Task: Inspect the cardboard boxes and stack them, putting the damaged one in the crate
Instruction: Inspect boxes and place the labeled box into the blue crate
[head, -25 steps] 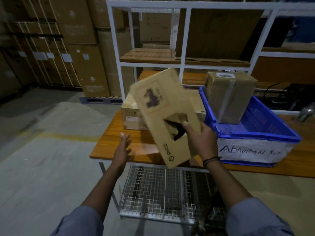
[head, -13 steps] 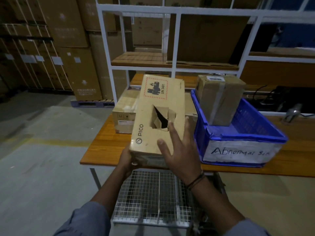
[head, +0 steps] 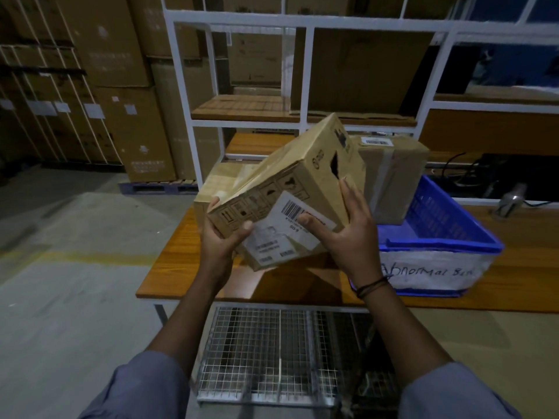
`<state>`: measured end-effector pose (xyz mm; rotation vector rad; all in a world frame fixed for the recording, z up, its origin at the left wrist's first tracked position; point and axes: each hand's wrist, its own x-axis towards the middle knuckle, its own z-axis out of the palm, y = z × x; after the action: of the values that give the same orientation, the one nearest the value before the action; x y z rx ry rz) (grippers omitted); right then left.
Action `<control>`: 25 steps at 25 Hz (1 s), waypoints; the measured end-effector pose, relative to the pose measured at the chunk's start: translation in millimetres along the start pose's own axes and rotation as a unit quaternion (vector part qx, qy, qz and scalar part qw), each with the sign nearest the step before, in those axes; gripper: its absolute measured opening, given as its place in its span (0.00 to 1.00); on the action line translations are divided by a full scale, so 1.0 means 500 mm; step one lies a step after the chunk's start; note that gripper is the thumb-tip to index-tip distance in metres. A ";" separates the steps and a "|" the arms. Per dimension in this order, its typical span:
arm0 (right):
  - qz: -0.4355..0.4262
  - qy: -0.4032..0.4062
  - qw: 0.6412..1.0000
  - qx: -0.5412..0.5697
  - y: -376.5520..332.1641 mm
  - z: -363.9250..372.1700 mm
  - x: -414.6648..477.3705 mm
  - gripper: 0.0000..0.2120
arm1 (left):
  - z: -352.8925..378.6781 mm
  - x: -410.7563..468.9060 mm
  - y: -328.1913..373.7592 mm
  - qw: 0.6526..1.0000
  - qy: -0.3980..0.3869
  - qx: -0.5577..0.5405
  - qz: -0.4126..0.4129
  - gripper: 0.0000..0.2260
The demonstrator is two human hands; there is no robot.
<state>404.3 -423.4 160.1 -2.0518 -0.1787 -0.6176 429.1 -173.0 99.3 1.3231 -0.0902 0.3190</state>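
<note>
Cardboard box (head: 290, 189), brown with a ragged dark hole in its right face, hangs tilted at mid-frame above the orange wooden surface (head: 178, 264). The left hand (head: 220, 240) clasps its lower left corner (thumb on the front face); the right hand (head: 348, 234) pinches its right edge, thumb on the white label (head: 287, 228). Both grips grasp it. At right, a blue plastic crate (head: 438, 244) holds a taped brown carton (head: 393, 176).

A wooden table (head: 175, 267) fronts a white rack (head: 242, 20), wire shelf (head: 266, 358) beneath.
</note>
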 end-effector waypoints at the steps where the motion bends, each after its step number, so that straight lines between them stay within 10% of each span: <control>1: 0.006 0.001 1.000 0.006 0.005 -0.005 0.006 0.56 | 0.004 0.009 0.004 1.000 -0.010 0.022 0.013 0.48; 20: 0.036 0.116 0.990 0.077 0.038 -0.159 0.018 0.50 | 0.195 0.063 0.076 0.985 -0.094 0.115 0.084 0.53; 25: 0.068 0.179 0.976 0.105 0.075 -0.238 0.009 0.41 | 0.312 0.055 0.072 0.977 -0.132 0.131 0.101 0.36</control>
<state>379.5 -543.2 183.7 -1.7027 0.1042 -0.8327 463.2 -310.4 178.7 1.6181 -0.4191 0.3332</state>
